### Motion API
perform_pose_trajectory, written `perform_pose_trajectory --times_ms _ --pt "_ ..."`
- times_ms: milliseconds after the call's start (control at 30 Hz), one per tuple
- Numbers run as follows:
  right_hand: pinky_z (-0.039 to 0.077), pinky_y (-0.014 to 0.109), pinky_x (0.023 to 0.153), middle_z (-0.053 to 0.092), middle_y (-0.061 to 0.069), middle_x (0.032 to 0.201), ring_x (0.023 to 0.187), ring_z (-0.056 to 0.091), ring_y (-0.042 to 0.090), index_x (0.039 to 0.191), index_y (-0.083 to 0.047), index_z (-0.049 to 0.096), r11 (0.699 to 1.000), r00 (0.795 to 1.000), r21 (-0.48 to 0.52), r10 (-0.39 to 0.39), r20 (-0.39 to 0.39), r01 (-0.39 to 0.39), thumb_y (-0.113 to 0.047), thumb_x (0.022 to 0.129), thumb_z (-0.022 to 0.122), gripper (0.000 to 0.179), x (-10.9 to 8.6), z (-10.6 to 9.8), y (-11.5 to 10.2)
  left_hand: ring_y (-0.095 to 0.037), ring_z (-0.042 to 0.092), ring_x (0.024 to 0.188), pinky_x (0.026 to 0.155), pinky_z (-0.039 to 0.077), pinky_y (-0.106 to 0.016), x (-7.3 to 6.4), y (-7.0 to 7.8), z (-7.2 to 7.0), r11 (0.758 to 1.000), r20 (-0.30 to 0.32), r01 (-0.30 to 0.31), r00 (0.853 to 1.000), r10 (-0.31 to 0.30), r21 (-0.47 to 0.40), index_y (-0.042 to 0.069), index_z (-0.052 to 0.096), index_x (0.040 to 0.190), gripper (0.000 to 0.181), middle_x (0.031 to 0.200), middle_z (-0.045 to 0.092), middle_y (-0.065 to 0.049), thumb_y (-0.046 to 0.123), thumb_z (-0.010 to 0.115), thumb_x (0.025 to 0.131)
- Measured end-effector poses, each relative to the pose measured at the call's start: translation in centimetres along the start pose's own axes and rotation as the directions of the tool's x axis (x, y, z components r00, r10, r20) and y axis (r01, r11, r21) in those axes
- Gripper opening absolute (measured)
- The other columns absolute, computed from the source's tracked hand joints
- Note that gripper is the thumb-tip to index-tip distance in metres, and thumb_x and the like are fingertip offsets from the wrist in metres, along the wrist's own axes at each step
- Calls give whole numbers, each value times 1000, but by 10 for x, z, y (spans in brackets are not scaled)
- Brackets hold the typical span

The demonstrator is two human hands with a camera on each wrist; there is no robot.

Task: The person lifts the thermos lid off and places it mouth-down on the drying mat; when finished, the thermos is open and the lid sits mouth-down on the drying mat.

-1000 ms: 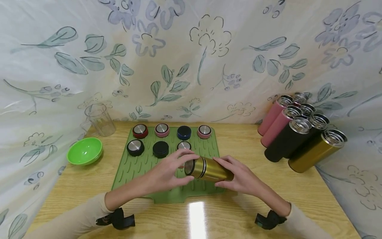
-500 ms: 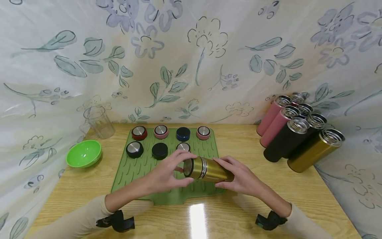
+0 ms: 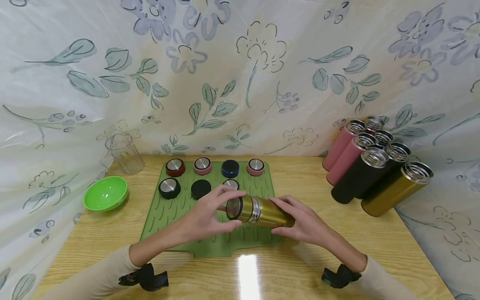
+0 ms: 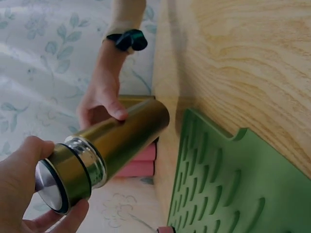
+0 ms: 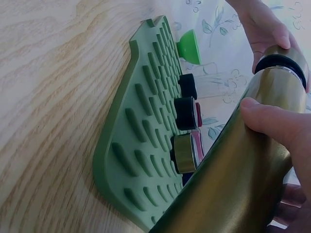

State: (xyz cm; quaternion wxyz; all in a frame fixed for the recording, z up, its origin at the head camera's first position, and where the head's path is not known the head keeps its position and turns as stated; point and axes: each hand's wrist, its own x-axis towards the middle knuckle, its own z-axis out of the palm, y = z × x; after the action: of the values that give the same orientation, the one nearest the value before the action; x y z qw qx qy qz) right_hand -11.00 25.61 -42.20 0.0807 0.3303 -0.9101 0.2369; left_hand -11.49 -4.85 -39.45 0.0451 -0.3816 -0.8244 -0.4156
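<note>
A gold thermos bottle lies tilted above the green mat, its body gripped by my right hand. At its mouth end, my left hand holds the gold lid between thumb and fingers. A band of the silver neck shows between lid and body. The lid's steel top faces left; in the right wrist view the bottle's body hides part of my right hand. Just behind my left hand, another gold-sided lid sits on the mat.
Several lids stand in rows on the mat, among them a red lid and a black lid. Open bottles, including a black bottle, crowd the right. A green bowl and clear jug stand left.
The lid has shifted slightly left with my left hand, away from the bottle's body. More of the silver neck shows than before. My right hand has stayed nearly still.
</note>
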Motion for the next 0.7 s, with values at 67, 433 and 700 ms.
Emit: perform_pose_trajectory --times_ms 67,433,700 --pt "54 31 79 56 -1 129 104 59 11 144 -21 48 1000 1000 -11 3 -4 -3 -42 74 82 81 0 0 2 -12 59 105 81 57 -22 0 0 -2 1000 -16 4 1000 -4 11 25 52 138 63 127 51 -1 25 78 81" --pt "53 29 76 57 -2 127 100 59 9 142 -21 49 999 999 -18 31 -24 -32 -42 73 83 80 -2 2 7 -13 58 110 86 56 -29 2 0 -3 997 -49 75 996 -74 19 30 31 151 80 133 51 -3 30 75 84" --pt "56 33 77 59 4 122 99 60 15 141 -17 47 984 981 63 174 -85 -169 -31 70 87 82 -4 -2 11 -11 60 104 92 55 -26 9 -3 -8 995 -90 102 991 -103 -16 15 45 135 59 119 57 0 28 74 85"
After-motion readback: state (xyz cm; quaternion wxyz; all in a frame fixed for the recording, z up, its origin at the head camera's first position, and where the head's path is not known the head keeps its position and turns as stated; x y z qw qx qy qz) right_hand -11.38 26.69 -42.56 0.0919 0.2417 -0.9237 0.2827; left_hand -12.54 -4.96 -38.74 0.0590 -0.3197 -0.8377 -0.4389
